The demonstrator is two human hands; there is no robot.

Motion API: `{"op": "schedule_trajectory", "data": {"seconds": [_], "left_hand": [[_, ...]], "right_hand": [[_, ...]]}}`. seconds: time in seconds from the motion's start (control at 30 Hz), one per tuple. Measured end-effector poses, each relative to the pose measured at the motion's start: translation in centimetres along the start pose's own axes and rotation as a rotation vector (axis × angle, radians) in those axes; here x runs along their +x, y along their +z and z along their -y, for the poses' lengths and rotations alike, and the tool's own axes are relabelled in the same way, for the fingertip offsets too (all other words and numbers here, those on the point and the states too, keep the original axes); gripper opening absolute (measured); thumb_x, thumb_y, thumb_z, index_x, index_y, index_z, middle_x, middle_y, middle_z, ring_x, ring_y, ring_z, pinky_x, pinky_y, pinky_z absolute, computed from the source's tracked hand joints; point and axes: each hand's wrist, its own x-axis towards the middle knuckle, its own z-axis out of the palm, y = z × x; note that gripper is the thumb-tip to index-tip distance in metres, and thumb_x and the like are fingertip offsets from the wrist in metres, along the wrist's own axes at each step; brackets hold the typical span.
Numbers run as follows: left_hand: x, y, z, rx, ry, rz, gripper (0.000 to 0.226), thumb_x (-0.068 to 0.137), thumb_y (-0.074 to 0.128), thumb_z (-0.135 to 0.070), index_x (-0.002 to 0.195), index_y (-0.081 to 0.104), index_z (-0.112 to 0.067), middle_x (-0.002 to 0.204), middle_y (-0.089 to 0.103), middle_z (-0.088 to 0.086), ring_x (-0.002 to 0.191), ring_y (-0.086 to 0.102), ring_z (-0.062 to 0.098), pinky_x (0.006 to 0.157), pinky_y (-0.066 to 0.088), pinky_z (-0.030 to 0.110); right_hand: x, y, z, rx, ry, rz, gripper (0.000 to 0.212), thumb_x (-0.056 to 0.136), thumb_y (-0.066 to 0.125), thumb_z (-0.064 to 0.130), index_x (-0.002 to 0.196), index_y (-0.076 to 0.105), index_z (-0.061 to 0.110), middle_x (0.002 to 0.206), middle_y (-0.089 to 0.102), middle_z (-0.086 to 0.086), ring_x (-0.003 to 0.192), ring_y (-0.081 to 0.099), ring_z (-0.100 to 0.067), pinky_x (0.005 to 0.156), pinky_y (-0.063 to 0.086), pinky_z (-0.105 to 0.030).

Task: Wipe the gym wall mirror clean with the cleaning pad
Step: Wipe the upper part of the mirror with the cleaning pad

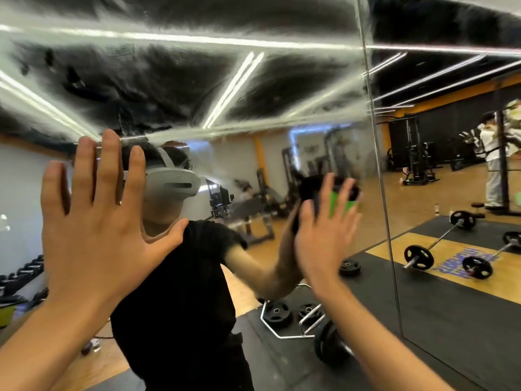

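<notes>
- left hand [95, 230] flat at mirror [253, 94], fingers spread, holding nothing
- right hand [324, 238], fingers straight, presses pad [342, 206] on mirror
- smears across mirror's upper part

The left grip [95, 221] is raised before the mirror [197, 80], fingers straight and spread. The right grip [324, 238] presses a green-and-black cleaning pad [337, 206] flat on the glass, left of the panel seam [377, 165]. Streaky film covers the mirror's upper part.
</notes>
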Motion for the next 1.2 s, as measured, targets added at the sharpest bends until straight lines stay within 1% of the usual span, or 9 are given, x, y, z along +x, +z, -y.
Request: {"op": "schedule_trajectory", "data": {"seconds": [0.1, 0.17, 0.23, 0.37, 0.47, 0.67, 0.8, 0.97, 1.2], "left_hand": [[0.1, 1.1, 0.6, -0.061, -0.034, 0.025, 0.099, 0.094, 0.029, -0.082, 0.170, -0.002, -0.027, 0.177, -0.009, 0.003, 0.164, -0.002, 0.032, 0.124, 0.019, 0.070], [-0.1, 1.9, 1.0, -0.100, -0.055, 0.060, 0.099, 0.093, 0.031, -0.082, 0.168, -0.009, -0.033, 0.178, -0.007, 0.006, 0.163, 0.002, 0.036, 0.125, 0.019, 0.070], [-0.2, 2.3, 1.3, -0.101, -0.049, 0.071, 0.100, 0.092, 0.032, -0.083, 0.168, -0.010, -0.033, 0.178, -0.006, 0.006, 0.163, 0.002, 0.036, 0.125, 0.018, 0.070], [0.0, 1.2, 0.7, -0.058, -0.034, 0.034, 0.101, 0.094, 0.031, -0.081, 0.170, -0.005, -0.025, 0.178, -0.005, 0.006, 0.164, 0.000, 0.034, 0.124, 0.019, 0.070], [0.0, -0.1, -0.2, -0.010, -0.021, -0.005, 0.101, 0.092, 0.040, -0.074, 0.168, 0.013, -0.014, 0.177, 0.004, 0.014, 0.163, 0.003, 0.036, 0.127, 0.012, 0.067], [0.0, -0.8, -0.3, 0.105, 0.001, 0.026, 0.101, 0.092, 0.041, -0.074, 0.167, 0.023, -0.007, 0.176, 0.008, 0.018, 0.162, 0.008, 0.039, 0.129, 0.006, 0.060], [0.1, -1.3, -0.3, 0.109, 0.004, 0.064, 0.103, 0.092, 0.040, -0.075, 0.167, 0.022, -0.007, 0.176, 0.006, 0.017, 0.163, 0.004, 0.037, 0.129, 0.005, 0.060], [-0.7, -3.4, 0.6, -0.096, 0.059, 0.127, 0.091, 0.092, 0.041, -0.069, 0.168, 0.028, -0.020, 0.177, 0.004, 0.012, 0.164, -0.001, 0.029, 0.132, -0.001, 0.050], [-7.1, -7.3, 7.4, 0.099, 0.058, 0.184, 0.102, 0.087, 0.041, -0.074, 0.168, 0.023, -0.016, 0.177, 0.000, 0.014, 0.164, -0.001, 0.032, 0.131, -0.008, 0.045]], "right_hand": [[-5.5, 0.1, 1.4, -0.012, -0.584, 0.119, 0.062, 0.105, 0.035, 0.053, 0.163, 0.027, 0.033, 0.174, 0.007, -0.007, 0.160, 0.000, -0.037, 0.128, 0.005, -0.056], [-4.3, -0.6, -1.3, -0.039, -0.842, 0.157, 0.057, 0.106, 0.036, 0.054, 0.160, 0.033, 0.036, 0.173, 0.015, -0.008, 0.160, 0.008, -0.036, 0.127, 0.010, -0.056], [-0.7, -1.0, -4.9, -0.071, -0.779, 0.110, 0.059, 0.106, 0.034, 0.055, 0.162, 0.028, 0.036, 0.172, 0.015, -0.009, 0.160, 0.008, -0.036, 0.126, 0.014, -0.060], [4.9, -1.9, -9.3, -0.016, -0.145, 0.039, 0.068, 0.105, 0.021, 0.059, 0.166, 0.017, 0.029, 0.175, 0.000, -0.003, 0.160, -0.007, -0.029, 0.126, 0.008, -0.064], [3.7, -1.3, -6.1, 0.023, 0.056, 0.007, 0.069, 0.104, 0.018, 0.059, 0.167, 0.010, 0.032, 0.175, -0.004, -0.004, 0.160, -0.008, -0.032, 0.125, 0.009, -0.064], [-6.4, 0.0, 3.7, -0.048, -0.615, 0.114, 0.062, 0.106, 0.036, 0.053, 0.164, 0.025, 0.032, 0.174, 0.007, -0.007, 0.160, -0.001, -0.037, 0.127, 0.009, -0.059], [-5.5, -0.1, 3.0, -0.022, -0.672, 0.096, 0.060, 0.106, 0.035, 0.055, 0.161, 0.030, 0.032, 0.173, 0.013, -0.007, 0.160, 0.005, -0.036, 0.126, 0.014, -0.059], [-5.9, 0.6, 3.1, -0.010, -0.646, 0.053, 0.061, 0.104, 0.040, 0.054, 0.160, 0.036, 0.030, 0.172, 0.017, -0.009, 0.159, 0.009, -0.038, 0.124, 0.017, -0.062], [-5.9, 0.3, 3.0, -0.096, -0.639, 0.087, 0.064, 0.105, 0.031, 0.055, 0.162, 0.030, 0.026, 0.173, 0.012, -0.012, 0.160, 0.004, -0.039, 0.125, 0.014, -0.061]]}}
